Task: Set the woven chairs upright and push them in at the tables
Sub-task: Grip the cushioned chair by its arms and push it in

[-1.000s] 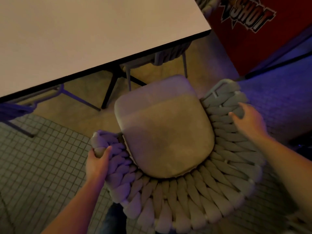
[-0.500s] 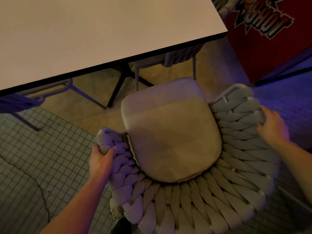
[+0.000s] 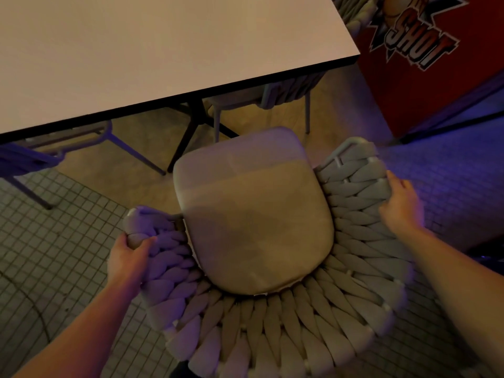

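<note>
Woven chair (image 3: 272, 323): upright on the tiled floor (image 3: 54, 268), between both grips, seat cushion (image 3: 253, 214) facing the desk (image 3: 136, 50) but short of its edge. Left hand (image 3: 128, 255): grip clenched around the left armrest end. Right hand (image 3: 401, 203): grip curled over the right armrest rim. Second chair (image 3: 281, 91): beyond both grips, tucked under the desk. Red panel (image 3: 436, 64): ahead of the right grip.

floor (image 3: 68, 268): small square tiles | woven chair (image 3: 272, 309) upright on it | table (image 3: 163, 50) top bare

Both arms reach forward — left hand (image 3: 128, 257) and right hand (image 3: 401, 203) clenched.
</note>
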Motion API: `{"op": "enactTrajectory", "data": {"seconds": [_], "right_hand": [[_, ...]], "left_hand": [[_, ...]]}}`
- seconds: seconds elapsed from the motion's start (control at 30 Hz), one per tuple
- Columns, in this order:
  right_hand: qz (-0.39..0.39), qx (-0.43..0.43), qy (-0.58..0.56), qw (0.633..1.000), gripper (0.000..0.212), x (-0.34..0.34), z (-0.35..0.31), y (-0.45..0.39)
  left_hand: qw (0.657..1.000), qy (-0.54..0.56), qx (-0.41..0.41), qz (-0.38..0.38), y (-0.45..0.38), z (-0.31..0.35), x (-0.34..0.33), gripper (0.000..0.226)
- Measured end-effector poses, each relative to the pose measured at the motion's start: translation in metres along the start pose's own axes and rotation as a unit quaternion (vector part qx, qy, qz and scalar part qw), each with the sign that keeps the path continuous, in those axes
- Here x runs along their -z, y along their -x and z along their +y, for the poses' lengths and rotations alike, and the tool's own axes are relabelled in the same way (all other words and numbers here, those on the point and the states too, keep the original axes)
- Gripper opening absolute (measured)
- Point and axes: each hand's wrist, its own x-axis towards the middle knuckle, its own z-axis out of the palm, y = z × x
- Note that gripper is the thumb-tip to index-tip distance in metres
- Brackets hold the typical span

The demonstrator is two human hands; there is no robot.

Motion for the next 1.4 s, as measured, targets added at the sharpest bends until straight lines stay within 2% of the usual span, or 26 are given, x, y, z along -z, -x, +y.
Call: {"op": "enactTrajectory", "data": {"seconds": [0.57,0.7,0.93,1.3,1.4], "right_hand": [[-0.013,0.012,0.019,1.000,0.076,-0.015,-0.037,0.030],[-0.019,0.015,0.025,0.999,0.077,-0.014,-0.043,0.034],[-0.013,0.037,0.020,0.999,0.079,-0.022,-0.055,0.034],[-0.012,0.052,0.011,0.999,0.075,-0.027,-0.092,0.023],[-0.017,0.050,0.009,0.999,0.075,-0.026,-0.097,0.025]], "left_hand": [[1.000,-0.005,0.021,-0.020,-0.028,-0.011,0.052,0.035],[0.999,-0.014,0.022,-0.035,-0.038,-0.014,0.060,0.062],[0.999,-0.033,0.026,-0.010,-0.053,-0.013,0.069,0.069],[0.999,-0.016,0.029,-0.003,-0.080,-0.010,0.091,0.070],[1.000,-0.025,0.017,-0.005,-0.089,-0.007,0.095,0.061]]}}
